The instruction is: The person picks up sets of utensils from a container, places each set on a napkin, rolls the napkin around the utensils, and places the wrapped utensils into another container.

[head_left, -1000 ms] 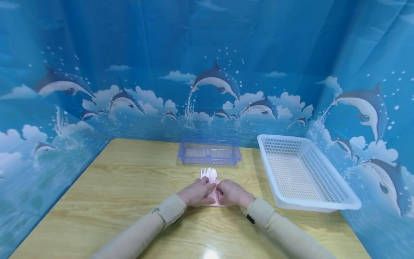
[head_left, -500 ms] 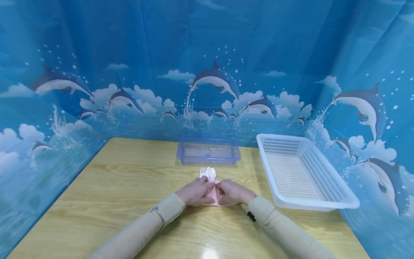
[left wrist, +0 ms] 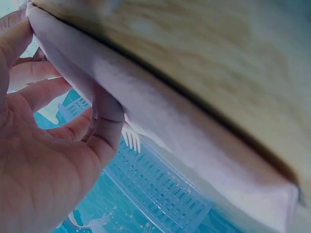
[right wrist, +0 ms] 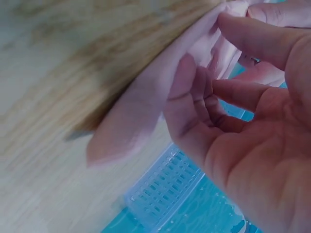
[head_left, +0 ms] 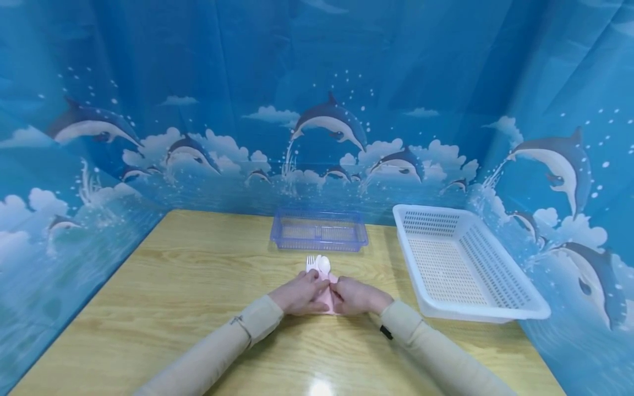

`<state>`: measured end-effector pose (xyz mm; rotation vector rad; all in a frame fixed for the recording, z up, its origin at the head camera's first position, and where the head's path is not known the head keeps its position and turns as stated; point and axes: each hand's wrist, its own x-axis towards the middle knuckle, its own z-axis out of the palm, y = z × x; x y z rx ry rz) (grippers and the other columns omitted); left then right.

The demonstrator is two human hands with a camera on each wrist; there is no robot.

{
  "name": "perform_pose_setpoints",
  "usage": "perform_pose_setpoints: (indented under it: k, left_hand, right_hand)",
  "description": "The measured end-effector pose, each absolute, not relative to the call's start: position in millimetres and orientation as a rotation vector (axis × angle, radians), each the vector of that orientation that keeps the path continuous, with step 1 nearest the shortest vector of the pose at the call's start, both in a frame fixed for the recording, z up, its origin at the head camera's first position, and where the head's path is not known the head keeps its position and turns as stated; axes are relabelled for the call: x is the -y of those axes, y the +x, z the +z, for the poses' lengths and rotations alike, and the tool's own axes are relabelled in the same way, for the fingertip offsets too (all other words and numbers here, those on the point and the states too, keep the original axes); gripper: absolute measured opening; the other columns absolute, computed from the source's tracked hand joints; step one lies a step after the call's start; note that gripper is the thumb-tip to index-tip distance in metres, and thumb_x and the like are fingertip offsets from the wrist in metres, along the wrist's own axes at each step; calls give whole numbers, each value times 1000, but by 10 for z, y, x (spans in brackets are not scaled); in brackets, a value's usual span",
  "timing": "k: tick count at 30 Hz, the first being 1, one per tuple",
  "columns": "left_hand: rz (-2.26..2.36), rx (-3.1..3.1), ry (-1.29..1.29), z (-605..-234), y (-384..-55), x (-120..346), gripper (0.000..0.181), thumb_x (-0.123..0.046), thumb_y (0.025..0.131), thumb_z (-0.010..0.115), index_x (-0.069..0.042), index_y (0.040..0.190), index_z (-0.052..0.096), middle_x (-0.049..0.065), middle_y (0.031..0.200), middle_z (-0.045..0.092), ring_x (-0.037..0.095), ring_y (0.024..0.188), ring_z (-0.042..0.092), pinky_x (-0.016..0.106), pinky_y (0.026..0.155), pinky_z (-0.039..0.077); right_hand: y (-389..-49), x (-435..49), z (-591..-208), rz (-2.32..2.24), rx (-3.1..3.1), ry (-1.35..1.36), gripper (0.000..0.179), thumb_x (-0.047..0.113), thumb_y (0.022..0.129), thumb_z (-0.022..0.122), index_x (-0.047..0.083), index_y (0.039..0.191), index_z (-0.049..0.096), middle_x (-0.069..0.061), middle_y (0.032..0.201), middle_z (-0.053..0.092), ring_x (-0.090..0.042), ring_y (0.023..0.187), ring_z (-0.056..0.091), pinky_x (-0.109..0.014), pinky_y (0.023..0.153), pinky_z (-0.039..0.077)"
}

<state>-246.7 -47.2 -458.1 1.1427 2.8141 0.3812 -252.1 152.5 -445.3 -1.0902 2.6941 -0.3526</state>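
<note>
A pink cloth napkin lies on the table around white plastic cutlery. The heads of a fork, a spoon and a slim piece between them stick out at its far end. My left hand holds the napkin from the left, its fingers bent over the cloth. On the right side, my right hand pinches the cloth, fingers curled. In the left wrist view the napkin shows a rolled near edge, with fork tines beyond it. The handles are hidden in the cloth.
Behind the cutlery stands a purple, see-through slotted basket. A larger white slotted basket sits at the right. Wood-grain table surrounds the hands, and a blue dolphin-print curtain encloses the back and sides.
Both hands stay at the napkin with little movement. Less cloth shows below the right hand than half a second ago. The head view has shifted slightly.
</note>
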Motion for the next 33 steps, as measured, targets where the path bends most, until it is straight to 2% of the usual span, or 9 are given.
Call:
perform_pose_setpoints:
  k: [6,11,13,17,21,24,26,30,33]
  left_hand:
    - [345,-2790,1140,-4596,-2475,466,67,-48,92,62,-11,145,46,25,140,46,39,123,52,49,104,46]
    - [320,-2786,1113,-4597,-2474,467,70,-52,92,60,-11,147,44,24,144,44,39,128,49,50,109,42]
    - [322,-2788,1113,-4593,-2471,470,70,-51,92,60,-11,147,44,24,143,44,38,128,50,49,109,42]
    - [333,-2790,1104,-4599,-2472,474,70,-52,92,60,-12,147,44,24,144,44,39,127,50,49,108,43]
    - [322,-2801,1115,-4612,-2476,472,70,-52,92,60,-11,147,44,24,143,44,38,126,50,48,106,45]
    - [300,-2810,1142,-4617,-2477,472,70,-51,92,61,-10,146,45,24,141,46,37,126,51,47,107,44]
    - [297,-2805,1146,-4618,-2477,471,70,-51,92,60,-10,146,45,24,142,45,36,128,50,48,109,42]
    - [312,-2794,1122,-4607,-2479,473,70,-51,93,59,-10,147,43,25,144,43,37,130,48,50,110,40]
    - [329,-2792,1123,-4590,-2479,475,69,-50,92,60,-11,147,45,26,142,44,39,128,49,51,107,44]
  right_hand:
    - [-2451,-1588,-4489,-355,-2772,-945,43,19,89,67,-1,126,60,-7,87,56,-16,75,51,-28,63,48]
    - [-2415,-1667,-4508,-268,-2919,-590,63,42,81,76,1,126,60,-19,109,58,-31,95,57,-49,72,55]
    - [-2418,-1674,-4501,-242,-2928,-484,67,47,78,76,-1,121,60,-20,107,60,-32,91,59,-51,71,56]
    - [-2424,-1661,-4468,-244,-2878,-375,73,51,80,74,-4,123,55,-15,91,64,-24,73,59,-43,65,55]
    - [-2448,-1660,-4461,-286,-2840,-420,50,47,82,73,1,97,63,-7,77,61,-20,64,55,-37,58,51]
    - [-2483,-1677,-4476,-355,-2815,-493,36,41,82,74,9,76,59,-4,73,59,-18,63,53,-33,56,48]
    - [-2504,-1688,-4476,-439,-2789,-495,33,38,81,76,9,78,61,-3,75,60,-17,64,53,-32,58,48]
    - [-2543,-1687,-4453,-707,-2692,-436,31,28,79,78,4,93,65,-5,80,63,-18,68,56,-32,61,50]
    - [-2571,-1647,-4439,-914,-2578,-403,26,23,80,75,3,94,66,-6,79,64,-17,65,57,-31,58,52]
